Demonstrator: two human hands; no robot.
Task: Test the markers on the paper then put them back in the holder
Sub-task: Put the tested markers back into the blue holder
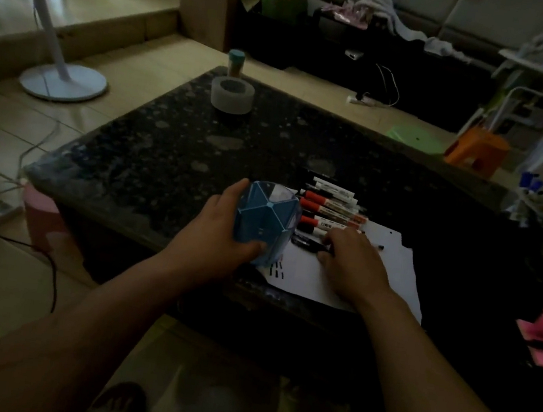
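Gripping holder (263,220), pinching marker (306,244); labels (324,226) illegible

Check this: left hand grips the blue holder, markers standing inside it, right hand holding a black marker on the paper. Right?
Wrong on the markers: the head view shows the holder empty, the markers lying in a row beside it. The left hand does grip the holder, and the right hand holds a black marker on the paper.

Holder (265,218) in my left hand (222,230), left of the markers (328,210); they lie at the paper's (399,274) far edge, tape roll (232,95) farther.
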